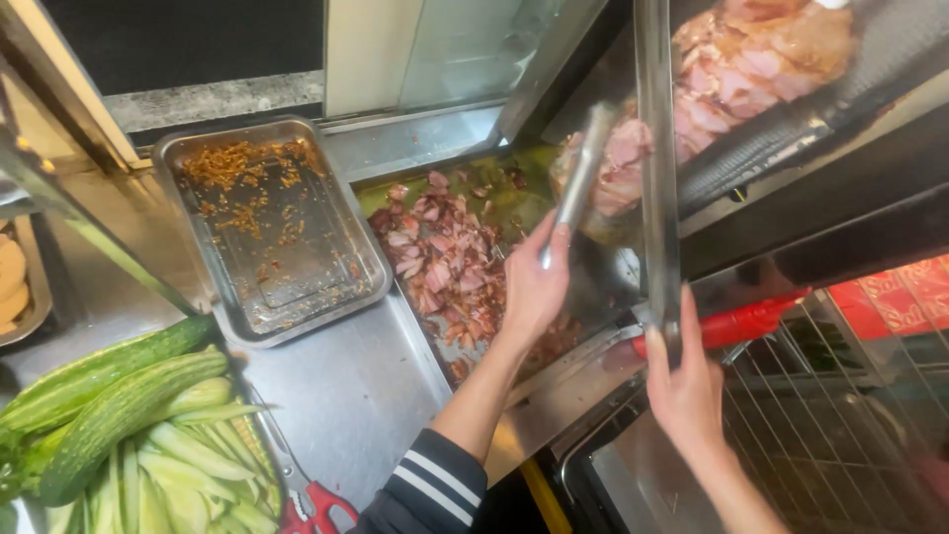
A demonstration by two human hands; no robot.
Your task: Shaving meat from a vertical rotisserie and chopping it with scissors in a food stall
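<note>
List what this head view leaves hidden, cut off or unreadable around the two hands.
- Meat stack: its top is cut off by the upper edge.
- Red-handled scissors: cut by the lower edge, blades under the cucumbers.
- Right hand: the palm faces away, so its grip on the long blade is unclear.

Bare steel surface (346,396) lies open between the empty tray (272,227) and the cucumbers (119,405), while the meat spit (751,69) and long knife (657,168) crowd the right side.
</note>
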